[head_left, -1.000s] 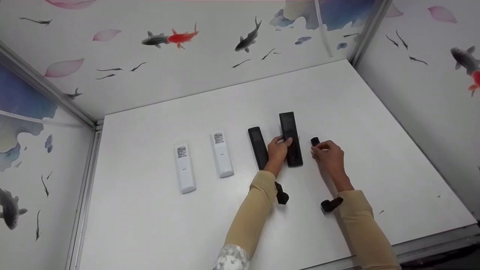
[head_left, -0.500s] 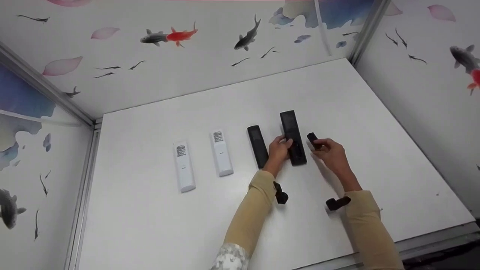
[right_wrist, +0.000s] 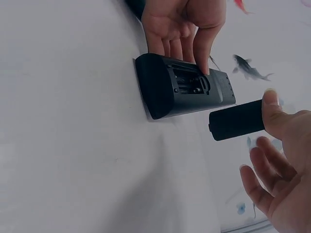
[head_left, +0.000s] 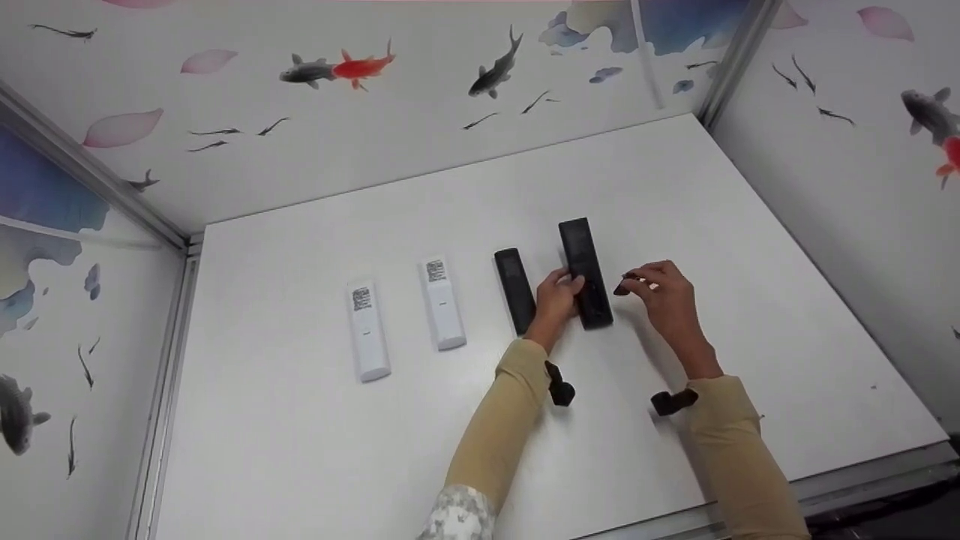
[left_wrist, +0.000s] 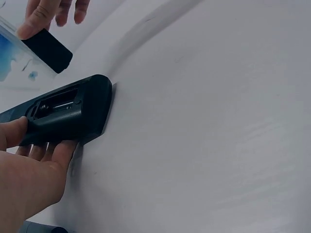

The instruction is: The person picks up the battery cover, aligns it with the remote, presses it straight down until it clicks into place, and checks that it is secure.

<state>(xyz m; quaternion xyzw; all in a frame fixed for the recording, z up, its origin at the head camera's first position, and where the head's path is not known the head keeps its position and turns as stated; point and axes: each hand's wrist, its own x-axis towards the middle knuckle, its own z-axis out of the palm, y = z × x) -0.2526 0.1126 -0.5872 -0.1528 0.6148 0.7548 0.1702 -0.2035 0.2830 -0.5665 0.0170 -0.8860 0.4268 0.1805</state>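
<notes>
My left hand point(head_left: 556, 304) holds a black remote control point(head_left: 576, 244) on the table, thumb on its top and fingers along its side. The remote's battery compartment point(right_wrist: 190, 81) lies uncovered, with metal contacts visible inside; whether it contains batteries I cannot tell. To the right of the remote, my right hand point(head_left: 667, 300) pinches a small black battery cover point(right_wrist: 235, 120) by one end, raised off the table and apart from the remote. In the left wrist view the cover point(left_wrist: 47, 51) hangs beyond the remote's compartment end.
A second black remote point(head_left: 514, 289) lies just left of my left hand, partly hidden by it. Farther left, two white remotes point(head_left: 442, 304) lie labels up on the white table point(head_left: 285, 420). Walls printed with fish border the table's back and sides.
My right hand has turned the battery cover and lifted it slightly, so it looks shorter from above. The held remote's near end has shifted a little to the right.
</notes>
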